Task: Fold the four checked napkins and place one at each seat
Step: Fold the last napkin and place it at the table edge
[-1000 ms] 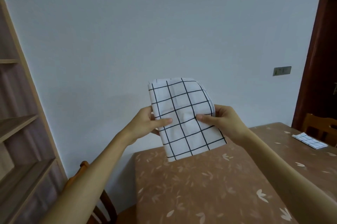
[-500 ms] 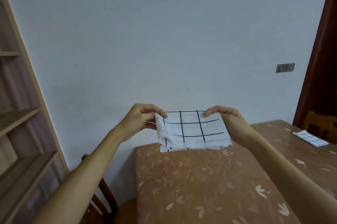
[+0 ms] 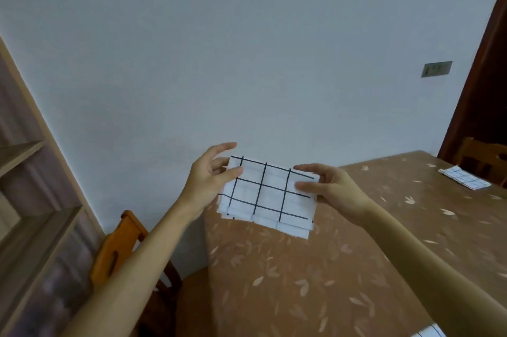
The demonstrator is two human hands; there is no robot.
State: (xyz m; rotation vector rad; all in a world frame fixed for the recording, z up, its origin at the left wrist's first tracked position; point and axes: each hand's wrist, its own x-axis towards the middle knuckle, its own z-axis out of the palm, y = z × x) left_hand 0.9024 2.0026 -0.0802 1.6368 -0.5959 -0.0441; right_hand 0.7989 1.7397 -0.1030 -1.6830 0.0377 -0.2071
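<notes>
Now, bottom edge: a near napkin [image 3: 428, 333] shows only as a white corner with 1 dark line, cut off by the frame, on the table.
Table: the table [image 3: 301, 282] wears a brown cloth with a pale leaf print and runs from lower centre out to the far right.
Arms: 2 bare forearms reach forward from the lower corners, the left over a chair, the right over the table.
Chair: an orange wooden chair [image 3: 120, 246] stands at the table's left end, partly under the left forearm.
Napkin: the napkin [image 3: 269, 194] is white with a black grid and folded into a layered rectangle. It is held between both hands over the table's far left corner, its top face tilted toward the camera and the layer edges stepped along its near side. Whether it touches the cloth cannot be told.
Left hand: the left hand [image 3: 208, 183] pinches the napkin's left edge, thumb on top and fingers beneath. Its index finger is straight and lifted clear.
Right hand: the right hand [image 3: 333, 190] grips the right edge, thumb flat on top, index along the far edge, the other fingers under.
Far napkin: a far napkin [image 3: 463, 178] lies folded and flat at the table's far right, just before a 2nd chair [image 3: 485, 154].
Shelf: a wooden shelf [image 3: 30, 199] fills the left side.
Wall: a pale wall [image 3: 247, 62] carries a switch plate [image 3: 436, 69]. A dark door frame [image 3: 477, 84] stands at the right.
</notes>
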